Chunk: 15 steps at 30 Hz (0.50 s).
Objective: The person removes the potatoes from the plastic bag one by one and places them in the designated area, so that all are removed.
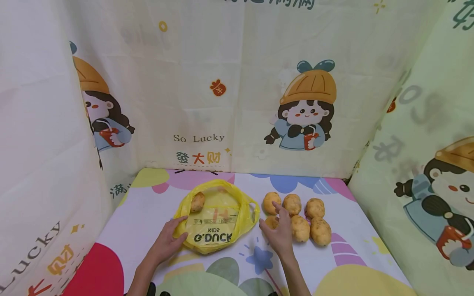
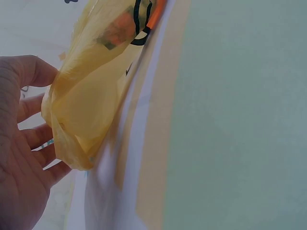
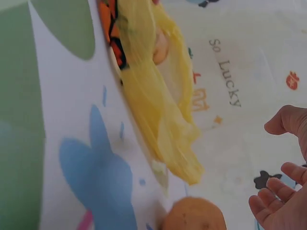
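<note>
A yellow plastic bag (image 1: 242,222) lies on its side on the table, its mouth spread wide. Inside it, toward the left, rests a potato (image 1: 198,202). My left hand (image 1: 168,242) touches the bag's left edge with thumb and fingers spread apart; in the left wrist view the fingertips (image 2: 53,132) reach behind the thin plastic. To the right of the bag, several potatoes (image 1: 320,231) sit in two rows. My right hand (image 1: 279,232) hovers at the leftmost potatoes, partly hiding the near one (image 1: 272,222). Its thumb and fingers are apart, holding nothing in the right wrist view.
A patterned cloth (image 1: 140,222) covers the table. Printed fabric walls (image 1: 244,102) enclose the back and both sides. One bag handle loop (image 1: 255,211) sticks out on the right, close to the potatoes.
</note>
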Motion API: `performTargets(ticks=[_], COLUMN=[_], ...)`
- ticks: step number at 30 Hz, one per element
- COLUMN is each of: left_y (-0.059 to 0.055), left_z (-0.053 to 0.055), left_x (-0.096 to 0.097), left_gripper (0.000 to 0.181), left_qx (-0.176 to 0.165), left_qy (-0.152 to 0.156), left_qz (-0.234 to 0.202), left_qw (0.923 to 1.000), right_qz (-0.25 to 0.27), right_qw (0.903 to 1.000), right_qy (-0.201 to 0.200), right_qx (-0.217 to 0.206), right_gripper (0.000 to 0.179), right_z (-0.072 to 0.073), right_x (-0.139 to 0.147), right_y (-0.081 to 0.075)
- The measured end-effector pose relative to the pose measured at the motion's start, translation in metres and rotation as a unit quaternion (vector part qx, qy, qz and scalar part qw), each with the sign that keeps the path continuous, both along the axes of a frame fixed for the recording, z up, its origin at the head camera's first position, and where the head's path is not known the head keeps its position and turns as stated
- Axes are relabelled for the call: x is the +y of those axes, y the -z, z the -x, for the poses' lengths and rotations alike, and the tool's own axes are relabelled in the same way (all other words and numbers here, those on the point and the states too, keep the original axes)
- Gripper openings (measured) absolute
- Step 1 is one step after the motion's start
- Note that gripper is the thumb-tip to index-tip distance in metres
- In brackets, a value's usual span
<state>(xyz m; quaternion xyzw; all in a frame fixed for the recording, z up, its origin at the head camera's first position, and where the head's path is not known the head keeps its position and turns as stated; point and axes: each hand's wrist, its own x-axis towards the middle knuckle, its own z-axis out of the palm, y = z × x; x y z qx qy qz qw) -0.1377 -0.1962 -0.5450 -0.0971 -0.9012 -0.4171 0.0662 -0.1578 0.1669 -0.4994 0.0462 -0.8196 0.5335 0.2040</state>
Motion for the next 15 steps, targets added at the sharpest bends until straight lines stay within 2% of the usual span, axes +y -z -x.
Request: performTargets(ticks=[8, 15], left_y=[0.002, 0.004], left_z=[0.000, 0.000], left_x=[0.000, -0.001], left_gripper=[0.051, 0.051], left_qx=[0.009, 0.026], left_qy=[-0.004, -0.002], left_qz=[-0.002, -0.007], left_qw=[0.9999, 0.9996], right_qz=[0.003, 0.010], right_qw=[0.9989, 0.9953], right_qy=[-0.046, -0.092], right_qx=[0.007, -0.029], right_gripper=[0.067, 0.068], right_z=[0.001, 0.001], right_x=[-0.036, -0.062], right_y=[0.009, 0.014])
